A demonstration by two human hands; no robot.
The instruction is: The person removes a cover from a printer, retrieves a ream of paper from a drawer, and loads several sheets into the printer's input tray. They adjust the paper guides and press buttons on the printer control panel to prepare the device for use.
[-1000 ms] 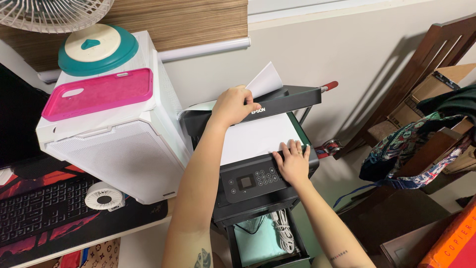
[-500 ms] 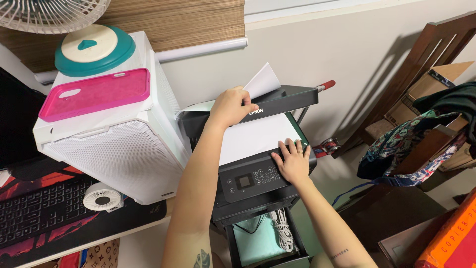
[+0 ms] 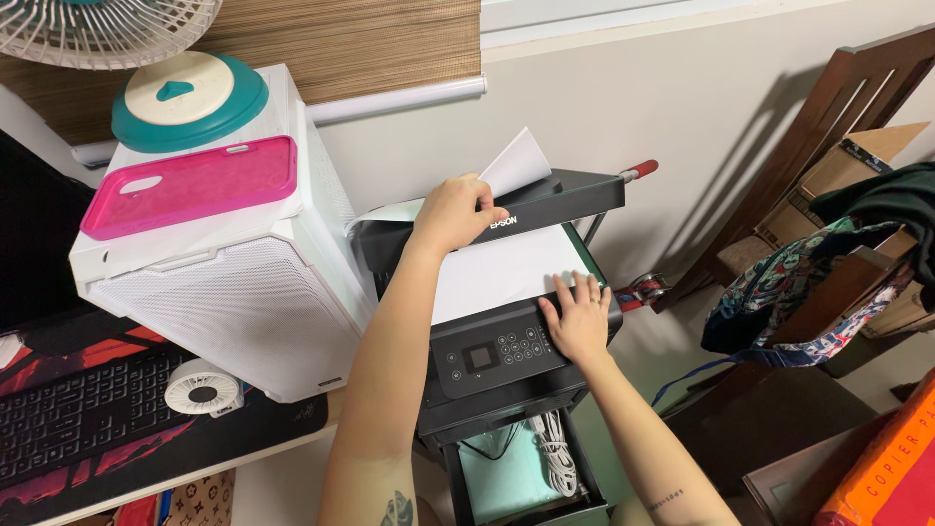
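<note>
Printer (image 3: 506,360), black, sits low beside the bench (image 3: 282,450), a white computer case (image 3: 224,292) crowding its left with a pink phone case (image 3: 190,183) on top. Orange paper box (image 3: 891,477) at bottom right. Left hand (image 3: 456,209) grips the raised scanner lid (image 3: 570,195); right hand (image 3: 579,317) lies flat, fingers spread, on the white sheet (image 3: 502,268).
</note>
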